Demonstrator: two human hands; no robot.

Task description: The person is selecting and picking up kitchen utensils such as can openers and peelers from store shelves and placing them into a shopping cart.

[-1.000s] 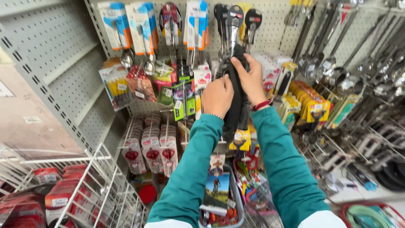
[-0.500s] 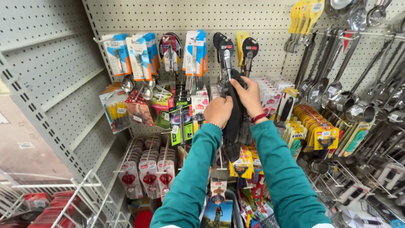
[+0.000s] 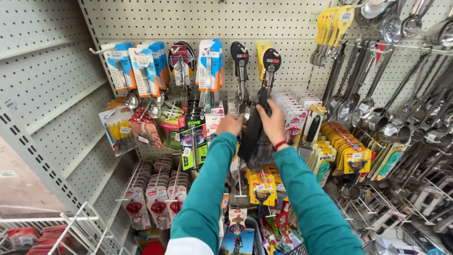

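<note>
Both my arms, in teal sleeves, reach up to a pegboard wall of hanging kitchen tools. My right hand [image 3: 273,123] grips a pair of black-tipped metal tongs [image 3: 255,130] that hang from a peg by a black-and-red loop. My left hand [image 3: 230,125] closes on a neighbouring pair of tongs [image 3: 241,78] hanging just to the left. The dark tong ends hang down between my wrists. A red band sits on my right wrist.
Blue-carded spoons [image 3: 141,71] hang at the left, yellow-handled utensils [image 3: 330,28] and steel ladles [image 3: 377,108] at the right. Red and yellow carded gadgets [image 3: 155,198] fill lower pegs. A grey shelf upright [image 3: 42,156] and white wire basket [image 3: 71,231] stand at left.
My view has tilted upward, so the display and my hands sit lower in the picture. Both hands stay on the hanging tongs, raised slightly along them.
</note>
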